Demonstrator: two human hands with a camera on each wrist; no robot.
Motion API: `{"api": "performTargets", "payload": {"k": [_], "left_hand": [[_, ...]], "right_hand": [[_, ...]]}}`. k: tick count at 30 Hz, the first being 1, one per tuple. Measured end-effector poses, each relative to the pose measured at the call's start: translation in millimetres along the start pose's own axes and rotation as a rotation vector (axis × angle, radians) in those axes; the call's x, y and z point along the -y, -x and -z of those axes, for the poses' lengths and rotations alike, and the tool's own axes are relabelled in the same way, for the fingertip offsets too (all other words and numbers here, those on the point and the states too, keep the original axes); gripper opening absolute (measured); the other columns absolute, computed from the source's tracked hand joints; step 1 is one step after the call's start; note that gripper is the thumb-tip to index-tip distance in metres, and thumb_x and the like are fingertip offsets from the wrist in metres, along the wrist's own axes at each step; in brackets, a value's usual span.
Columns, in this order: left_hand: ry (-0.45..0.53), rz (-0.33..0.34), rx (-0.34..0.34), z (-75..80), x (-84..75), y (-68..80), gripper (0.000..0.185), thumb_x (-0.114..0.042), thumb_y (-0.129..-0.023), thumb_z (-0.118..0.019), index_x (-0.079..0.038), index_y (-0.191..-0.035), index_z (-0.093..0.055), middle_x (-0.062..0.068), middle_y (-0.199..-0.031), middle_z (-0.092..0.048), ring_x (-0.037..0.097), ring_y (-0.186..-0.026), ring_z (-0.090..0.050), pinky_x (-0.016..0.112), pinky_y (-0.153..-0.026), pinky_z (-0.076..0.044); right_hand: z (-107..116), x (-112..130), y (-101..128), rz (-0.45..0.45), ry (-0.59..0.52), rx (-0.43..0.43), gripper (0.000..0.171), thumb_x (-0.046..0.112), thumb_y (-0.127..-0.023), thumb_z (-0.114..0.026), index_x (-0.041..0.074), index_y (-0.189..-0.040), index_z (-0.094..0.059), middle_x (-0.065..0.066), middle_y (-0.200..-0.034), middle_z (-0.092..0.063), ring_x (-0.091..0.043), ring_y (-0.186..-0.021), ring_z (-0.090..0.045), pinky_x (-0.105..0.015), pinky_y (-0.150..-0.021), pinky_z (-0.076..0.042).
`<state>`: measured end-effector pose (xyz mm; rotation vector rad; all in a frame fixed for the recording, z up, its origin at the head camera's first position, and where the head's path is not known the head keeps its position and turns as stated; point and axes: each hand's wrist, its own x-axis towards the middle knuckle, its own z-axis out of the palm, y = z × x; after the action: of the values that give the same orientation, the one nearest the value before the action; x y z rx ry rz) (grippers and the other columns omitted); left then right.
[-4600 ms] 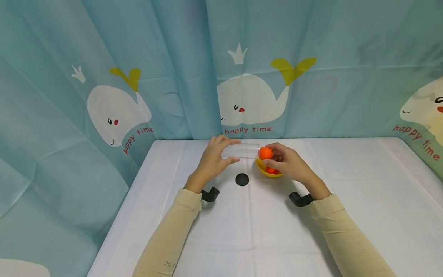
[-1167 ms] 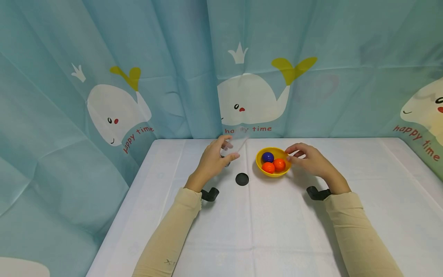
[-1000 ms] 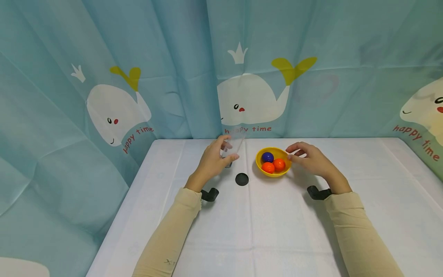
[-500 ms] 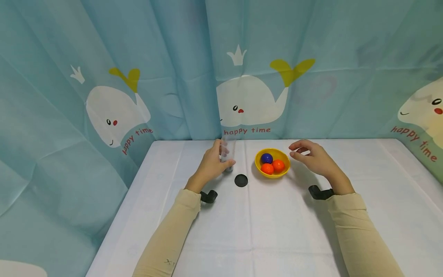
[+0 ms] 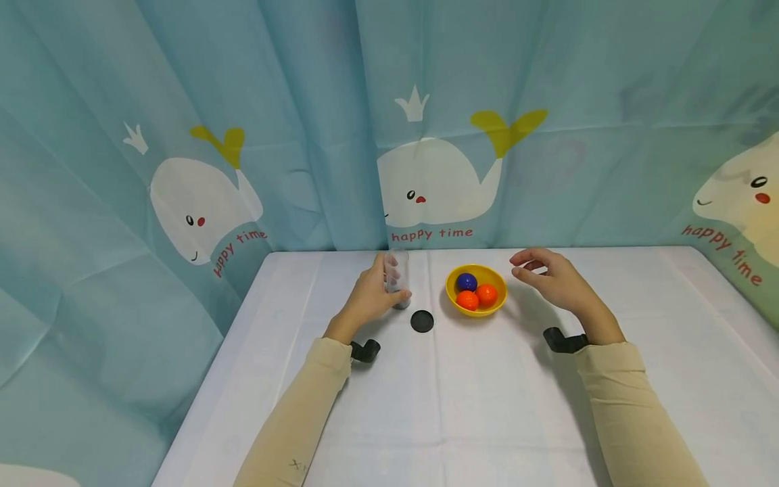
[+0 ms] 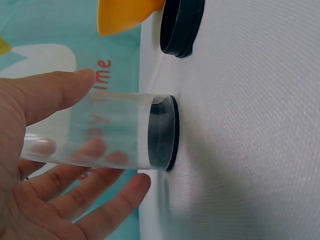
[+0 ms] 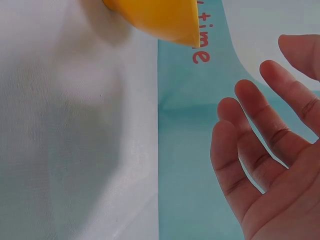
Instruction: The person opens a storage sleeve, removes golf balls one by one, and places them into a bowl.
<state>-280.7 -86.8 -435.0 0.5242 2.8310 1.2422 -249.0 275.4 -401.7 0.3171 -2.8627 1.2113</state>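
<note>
The left hand curls its fingers around an upright clear tube; the right hand hovers open and empty, fingers loosely spread, beside the yellow bowl.

The head camera looked down across the table; both wrist cameras sat close, sideways, sharing the yellow bowl.

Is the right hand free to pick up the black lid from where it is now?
Probably yes: the right hand is open and holds nothing, though the yellow bowl sits between it and the black lid.
</note>
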Motion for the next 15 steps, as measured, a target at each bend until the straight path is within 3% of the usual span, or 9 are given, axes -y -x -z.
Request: {"api": "performTargets", "payload": {"k": [3, 8, 10, 15], "left_hand": [[-0.009, 0.001, 0.019, -0.5, 1.1, 0.5, 0.058, -0.024, -0.090, -0.081, -0.011, -0.132, -0.045, 0.011, -0.120, -0.066, 0.024, -0.092, -0.061, 0.040, -0.085, -0.051], [-0.009, 0.037, 0.065, 3.5, 2.7, 0.7, 0.067, -0.025, -0.087, -0.084, -0.012, -0.139, -0.043, 0.007, -0.123, -0.064, 0.028, -0.113, -0.061, 0.046, -0.095, -0.051], [-0.022, 0.055, 0.105, 7.1, 3.6, 1.0, 0.074, -0.027, -0.085, -0.085, -0.012, -0.143, -0.041, 0.007, -0.125, -0.062, 0.029, -0.122, -0.059, 0.048, -0.099, -0.050], [-0.080, 0.091, 0.254, 21.0, 2.9, 4.9, 0.089, -0.029, -0.083, -0.086, -0.008, -0.151, -0.033, 0.015, -0.138, -0.058, 0.032, -0.126, -0.058, 0.048, -0.105, -0.048]], "right_hand": [[-0.4, -0.7, 0.4, -0.002, 0.001, -0.003, 0.034, 0.032, -0.103, -0.060, 0.006, -0.126, -0.064, -0.016, -0.127, -0.066, -0.033, -0.116, -0.059, -0.044, -0.094, -0.047], [-0.8, -1.1, 0.2, -0.004, 0.006, -0.003, 0.034, 0.032, -0.103, -0.060, 0.007, -0.125, -0.064, -0.016, -0.126, -0.066, -0.033, -0.115, -0.059, -0.040, -0.089, -0.048], [-0.9, -1.2, 0.2, -0.004, 0.007, -0.004, 0.033, 0.032, -0.103, -0.060, 0.007, -0.125, -0.064, -0.016, -0.126, -0.066, -0.033, -0.115, -0.059, -0.040, -0.089, -0.048], [-0.9, -1.9, 0.0, 0.005, 0.002, -0.012, 0.034, 0.030, -0.104, -0.059, 0.004, -0.125, -0.064, -0.017, -0.126, -0.066, -0.033, -0.114, -0.059, -0.044, -0.093, -0.047]]}}
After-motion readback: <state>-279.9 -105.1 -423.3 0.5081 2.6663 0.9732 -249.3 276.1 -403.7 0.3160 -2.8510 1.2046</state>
